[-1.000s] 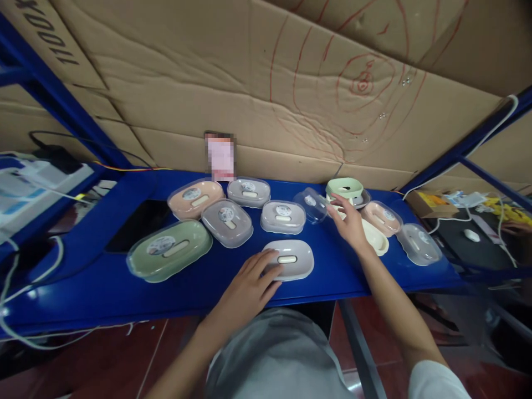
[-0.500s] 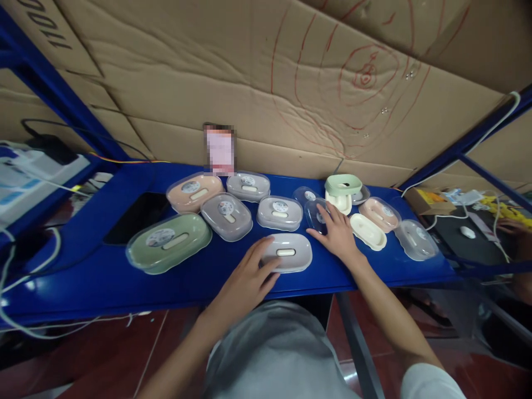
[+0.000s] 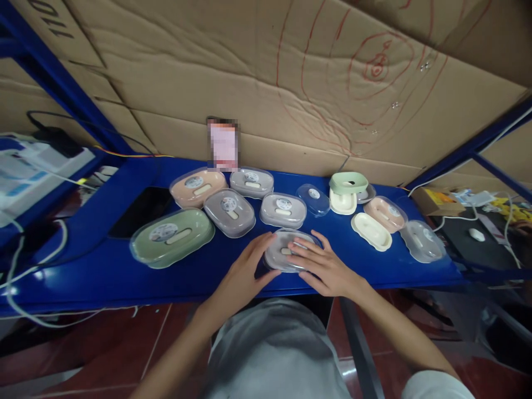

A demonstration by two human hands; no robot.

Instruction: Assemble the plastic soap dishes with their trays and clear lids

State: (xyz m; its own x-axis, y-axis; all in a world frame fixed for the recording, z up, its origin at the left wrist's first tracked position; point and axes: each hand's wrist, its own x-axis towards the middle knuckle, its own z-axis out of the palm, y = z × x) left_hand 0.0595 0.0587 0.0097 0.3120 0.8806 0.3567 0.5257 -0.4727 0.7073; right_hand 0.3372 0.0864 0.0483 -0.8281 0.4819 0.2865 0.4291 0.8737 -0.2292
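In front of me at the table's near edge sits a grey soap dish (image 3: pixel 276 255) with a clear plastic lid (image 3: pixel 279 235) over it. My left hand (image 3: pixel 253 263) grips the dish's left end, thumb at the near side and fingers at the far side. Over the lid's right half lies my right hand (image 3: pixel 324 265), its fingers spread across the top and holding it. Whether the lid sits fully down is hidden by the fingers. Just behind stands a lidded grey soap dish (image 3: pixel 284 206), and another clear lid (image 3: pixel 318 202) lies loose to its right.
Lidded dishes stand to the left: green (image 3: pixel 183 246), pink (image 3: pixel 183 191) and grey ones (image 3: pixel 245 221). To the right are a cream tray (image 3: pixel 371 231), a green dish part (image 3: pixel 349 182) on a cream one, a lidded pink dish (image 3: pixel 384 213) and a lidded grey dish (image 3: pixel 424 244). A phone (image 3: pixel 224 144) leans on the cardboard.
My right hand has brought a clear lid from the right onto the grey dish. My left hand stays at the dish's left end. The view has shifted slightly.
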